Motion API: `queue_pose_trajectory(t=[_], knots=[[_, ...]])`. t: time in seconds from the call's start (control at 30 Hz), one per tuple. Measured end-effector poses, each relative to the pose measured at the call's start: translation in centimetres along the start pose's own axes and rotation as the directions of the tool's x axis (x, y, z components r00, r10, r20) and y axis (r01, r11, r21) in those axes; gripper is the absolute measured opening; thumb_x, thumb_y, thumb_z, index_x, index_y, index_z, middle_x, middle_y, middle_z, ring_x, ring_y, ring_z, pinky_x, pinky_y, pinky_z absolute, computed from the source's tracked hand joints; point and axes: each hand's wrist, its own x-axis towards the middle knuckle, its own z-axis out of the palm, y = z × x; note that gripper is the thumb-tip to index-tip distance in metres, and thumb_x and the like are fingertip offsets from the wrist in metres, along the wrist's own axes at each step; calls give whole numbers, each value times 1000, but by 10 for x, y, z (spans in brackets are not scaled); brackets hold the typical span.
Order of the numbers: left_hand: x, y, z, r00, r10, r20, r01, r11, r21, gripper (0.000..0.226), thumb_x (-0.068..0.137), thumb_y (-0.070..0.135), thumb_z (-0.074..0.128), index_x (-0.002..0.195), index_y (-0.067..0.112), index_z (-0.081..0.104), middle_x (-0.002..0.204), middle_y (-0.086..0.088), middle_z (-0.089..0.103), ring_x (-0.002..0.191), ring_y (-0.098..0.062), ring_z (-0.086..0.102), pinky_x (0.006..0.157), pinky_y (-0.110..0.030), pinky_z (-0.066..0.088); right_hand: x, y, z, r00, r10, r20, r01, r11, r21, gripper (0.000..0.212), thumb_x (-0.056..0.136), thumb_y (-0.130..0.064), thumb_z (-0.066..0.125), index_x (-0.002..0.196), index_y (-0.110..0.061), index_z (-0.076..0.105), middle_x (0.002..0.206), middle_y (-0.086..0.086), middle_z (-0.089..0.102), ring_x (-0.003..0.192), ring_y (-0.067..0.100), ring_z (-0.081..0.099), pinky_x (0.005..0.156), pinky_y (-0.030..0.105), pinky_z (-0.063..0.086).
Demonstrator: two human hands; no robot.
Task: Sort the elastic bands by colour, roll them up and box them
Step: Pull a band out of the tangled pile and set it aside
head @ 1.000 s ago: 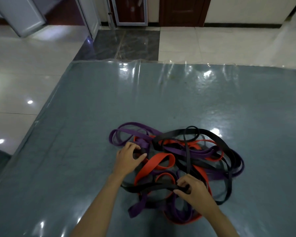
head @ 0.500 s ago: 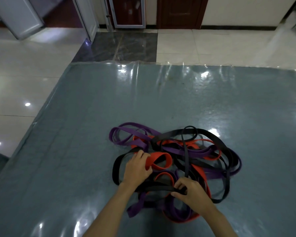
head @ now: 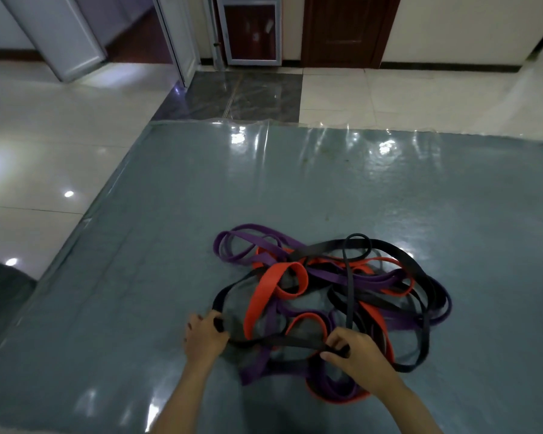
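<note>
1. The left hand sits at the left edge of the tangled pile of bands, fingers curled round a black band; the band's bend shows between the fingers and thumb.
2. From that grip the black band runs two ways: one part loops up and away over the left side of the pile, the other stretches flat along the near side of the pile to the other hand.
3. An orange band lies just right of the left hand, crossing over the black band and curling into a loop near the pile's middle.
4. Purple bands spread at the far left of the pile and trail out at its near side.
5. The right hand rests on the near right of the pile, fingertips and thumb pinching the same black band.
6. The whole pile lies on a grey table covered with shiny plastic sheet.
</note>
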Motion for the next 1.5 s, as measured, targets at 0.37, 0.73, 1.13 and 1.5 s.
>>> queue_pose_trajectory(t=[0.37,0.73,1.13,1.5], knots=[[-22,29,-50,974,-9,-227,-130,796,-591,53,94,5,65,143,25,59,134,-3,68,113,-24,68,96,-43,57,16,-51,-10,996,-66,-66,82,957,278,12,96,-38,76,100,-27,74,96,-10,77,94,6,72,93,39,57],[-63,100,-39,850,526,2,-245,399,-884,38,109,11,54,142,28,61,131,5,74,113,-12,72,90,-29,59,48,-112,7,985,-30,-169,138,719,681,17,100,-20,73,116,-20,70,103,4,80,93,21,77,85,32,60],[-3,117,12,943,333,-21,-333,942,-33,79,89,32,77,155,24,35,149,-4,51,134,-32,55,107,-49,48,43,-67,-47,942,216,-258,105,542,834,21,100,-9,68,119,-14,75,99,15,79,87,24,74,85,37,61],[1,67,-16,867,477,-148,-493,770,-405,28,75,-4,71,83,20,58,86,8,60,74,-11,56,71,-32,49,59,-58,-43,849,386,-360,178,434,883,18,97,-10,73,114,-15,73,95,11,78,86,24,72,87,41,60]])
